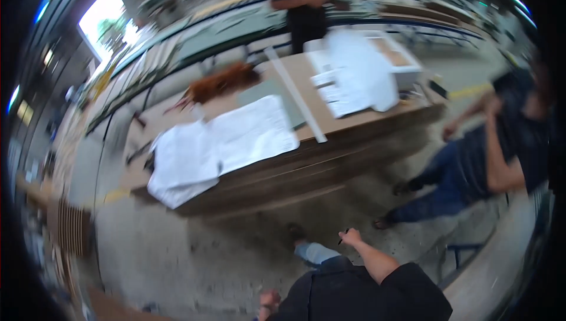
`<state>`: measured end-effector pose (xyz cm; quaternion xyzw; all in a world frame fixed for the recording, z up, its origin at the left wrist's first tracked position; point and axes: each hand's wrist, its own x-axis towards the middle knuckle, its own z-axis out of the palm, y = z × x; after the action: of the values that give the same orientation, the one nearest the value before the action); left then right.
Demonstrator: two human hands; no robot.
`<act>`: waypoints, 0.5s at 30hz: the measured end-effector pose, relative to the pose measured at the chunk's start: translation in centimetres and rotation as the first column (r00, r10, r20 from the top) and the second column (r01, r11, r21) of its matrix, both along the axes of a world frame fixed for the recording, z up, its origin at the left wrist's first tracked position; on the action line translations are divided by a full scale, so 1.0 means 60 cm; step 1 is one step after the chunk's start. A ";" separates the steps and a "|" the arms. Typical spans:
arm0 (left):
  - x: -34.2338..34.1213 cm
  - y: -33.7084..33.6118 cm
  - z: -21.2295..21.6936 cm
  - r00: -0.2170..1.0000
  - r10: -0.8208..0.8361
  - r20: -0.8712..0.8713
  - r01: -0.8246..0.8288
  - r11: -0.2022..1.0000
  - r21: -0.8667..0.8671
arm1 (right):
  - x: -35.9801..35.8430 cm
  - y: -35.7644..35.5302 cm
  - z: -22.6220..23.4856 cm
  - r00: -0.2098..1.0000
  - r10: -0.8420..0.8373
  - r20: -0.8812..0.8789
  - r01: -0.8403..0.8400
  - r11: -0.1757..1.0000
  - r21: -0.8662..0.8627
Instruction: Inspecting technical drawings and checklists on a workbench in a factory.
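Note:
My right hand is held out in front of my body, closed around a thin dark pen. Low by my side, my left hand is blurred, and its fingers cannot be made out. Neither hand touches the stack of brown boards ahead. On that stack, to the left, lie large white paper sheets, partly hanging over the near edge. A long white strip lies across the top beside a grey-green sheet. More white papers rest at the right end.
A white box stands at the stack's far right, near a small dark object. A brown furry bundle lies at the back. One person is at the right; another stands beyond. Long racks run behind.

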<state>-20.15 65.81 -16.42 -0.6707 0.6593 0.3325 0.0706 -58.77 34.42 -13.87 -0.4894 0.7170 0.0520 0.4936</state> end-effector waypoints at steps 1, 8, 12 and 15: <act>0.026 0.013 0.014 0.939 0.342 0.027 -0.343 0.933 0.110 | 0.049 -0.018 -0.002 0.998 0.047 -0.033 -0.050 0.994 -0.095; 0.275 -0.110 0.169 -0.213 0.821 -0.529 -0.972 -0.123 0.200 | 0.375 -0.181 0.087 0.846 0.528 0.082 -0.472 0.810 -0.348; 0.310 -0.175 0.229 -0.270 0.817 -0.510 -0.959 -0.179 0.220 | 0.525 -0.239 0.207 0.740 0.616 0.272 -0.481 0.766 -0.426; 0.332 -0.239 0.231 -0.207 0.844 -0.495 -0.967 -0.098 0.237 | 0.598 -0.260 0.288 0.616 0.694 0.374 -0.407 0.686 -0.603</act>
<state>-0.24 51.45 -2.57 -0.8186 -0.0252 0.3552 -0.4506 -22.90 18.84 3.39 -0.7846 0.3295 -0.1159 0.5122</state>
